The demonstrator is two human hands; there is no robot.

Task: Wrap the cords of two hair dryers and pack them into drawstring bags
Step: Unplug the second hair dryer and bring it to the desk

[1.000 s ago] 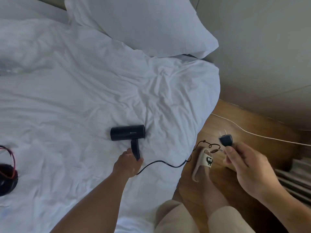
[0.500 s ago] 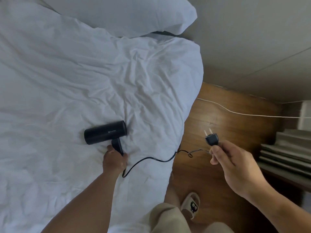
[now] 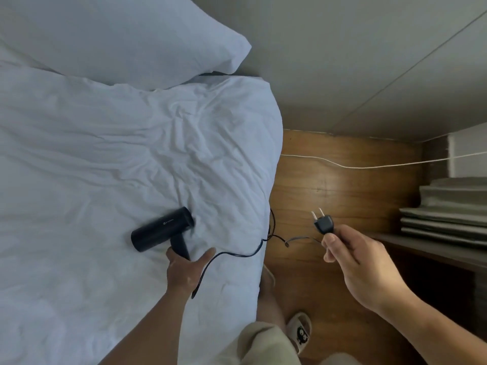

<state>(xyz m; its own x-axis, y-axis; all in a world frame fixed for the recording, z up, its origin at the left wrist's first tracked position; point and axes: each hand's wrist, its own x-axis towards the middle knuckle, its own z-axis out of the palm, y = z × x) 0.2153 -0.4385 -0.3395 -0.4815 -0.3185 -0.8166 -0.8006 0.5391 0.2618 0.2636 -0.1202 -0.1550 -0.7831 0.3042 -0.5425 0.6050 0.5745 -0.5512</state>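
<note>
A black hair dryer (image 3: 162, 228) lies on the white bed sheet (image 3: 92, 167), its barrel tilted up to the right. My left hand (image 3: 185, 267) holds its handle, thumb spread to the right. The black cord (image 3: 237, 252) runs from under that hand, across the bed's edge and out over the floor. My right hand (image 3: 353, 256) pinches the cord just below the black two-pin plug (image 3: 323, 223), which points upward above the wooden floor. No drawstring bag or second dryer is in view.
A white pillow (image 3: 118, 38) lies at the bed's head. A thin white cable (image 3: 369, 165) crosses the wooden floor (image 3: 329, 201). Folded grey cloths (image 3: 448, 212) sit on a dark shelf at the right. My legs and a slipper (image 3: 299, 331) are below.
The view has shifted left and down. The dryer's barrel has tilted up at its right end, and my left thumb has spread away from the handle. My right hand still holds the plug end.
</note>
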